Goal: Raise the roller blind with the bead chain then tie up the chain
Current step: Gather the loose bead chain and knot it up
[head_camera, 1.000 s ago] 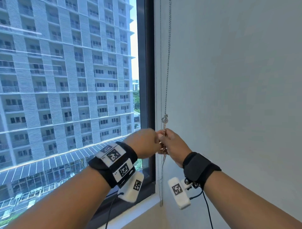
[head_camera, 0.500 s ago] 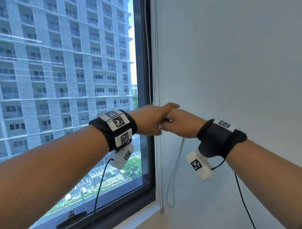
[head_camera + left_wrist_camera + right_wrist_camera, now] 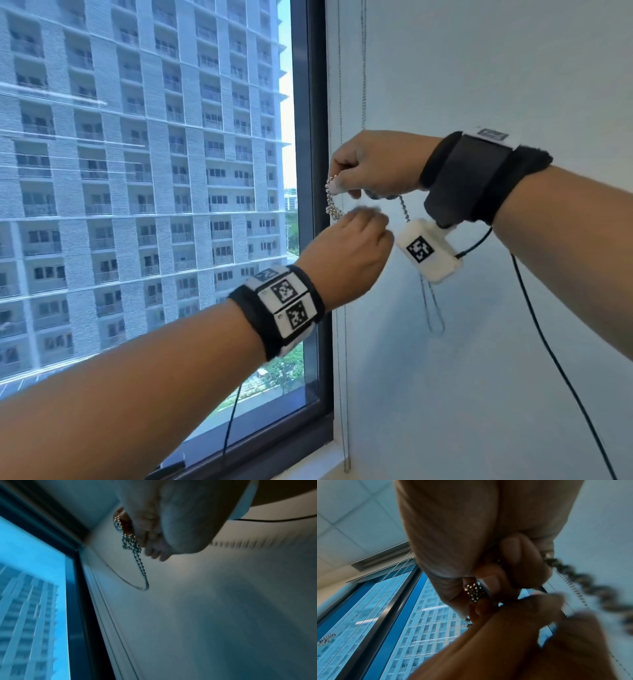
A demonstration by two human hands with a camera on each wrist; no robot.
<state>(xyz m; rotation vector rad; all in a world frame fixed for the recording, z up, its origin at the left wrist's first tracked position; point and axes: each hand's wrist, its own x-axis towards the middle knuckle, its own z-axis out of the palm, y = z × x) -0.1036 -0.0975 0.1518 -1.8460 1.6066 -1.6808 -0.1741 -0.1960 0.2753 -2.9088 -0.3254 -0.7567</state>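
Note:
The metal bead chain (image 3: 334, 202) is bunched into a short knotted length beside the window frame. My right hand (image 3: 337, 186) pinches the top of that bunch, and in the right wrist view the beads (image 3: 474, 591) sit between its thumb and finger. Just below, my left hand (image 3: 359, 219) has its blurred fingers curled on the lower end of the bunch. A strand (image 3: 404, 209) leaves the right hand, and the rest of the chain hangs as a loop (image 3: 433, 308) against the wall, also seen as the loop (image 3: 144, 580). The roller blind is out of the head view.
A dark window frame (image 3: 313, 240) stands left of the hands, with an apartment block behind the glass. The white wall (image 3: 496, 394) fills the right side. Thin cords (image 3: 340, 102) run down the wall edge to the sill (image 3: 322, 459). A black cable (image 3: 548, 342) hangs from my right wrist.
My hands, joined at one height half a second ago, have parted. The right one has risen with the chain bunch and the left one sits under it. The view has shifted.

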